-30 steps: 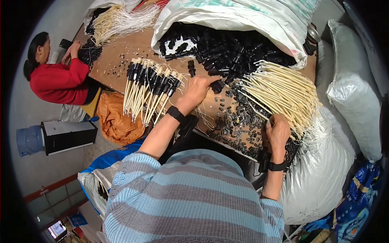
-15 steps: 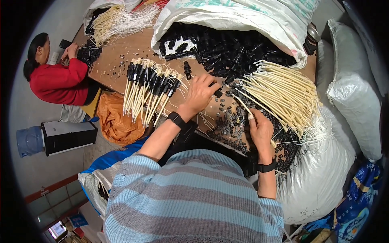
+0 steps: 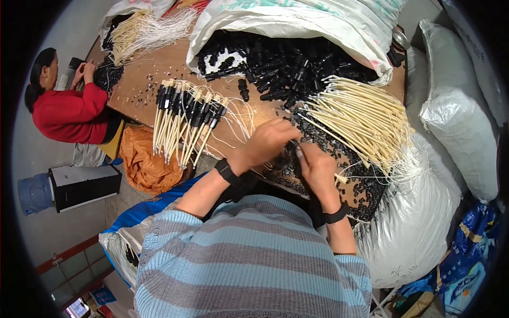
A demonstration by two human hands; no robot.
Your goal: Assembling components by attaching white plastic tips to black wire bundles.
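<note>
My left hand point(image 3: 268, 140) is closed around a black plastic connector piece point(image 3: 292, 143), mostly hidden by the fingers. Against it, my right hand point(image 3: 317, 167) pinches a cream sleeved wire, whose tail end point(image 3: 341, 179) pokes out beside the wrist. Where the two parts meet is covered by my fingers. Under both hands lie many tiny black plastic bits point(image 3: 363, 204). A fan of loose cream sleeved wires point(image 3: 366, 124) lies to the right. On the left rests a bundle of such wires with black connectors fitted point(image 3: 188, 119). One black connector point(image 3: 243, 90) stands alone beyond my left hand.
A white woven sack point(image 3: 286, 24) spills black connectors point(image 3: 286, 63) at the back of the brown table point(image 3: 138, 79). Full white sacks point(image 3: 456, 111) crowd the right side. A person in red point(image 3: 71, 111) works at the far left, near an orange bag point(image 3: 148, 161).
My hands have come together: the left moved nearer and slightly right, the right moved left with the wire. The black connector and wire now meet between my fingers. The view shifted slightly.
</note>
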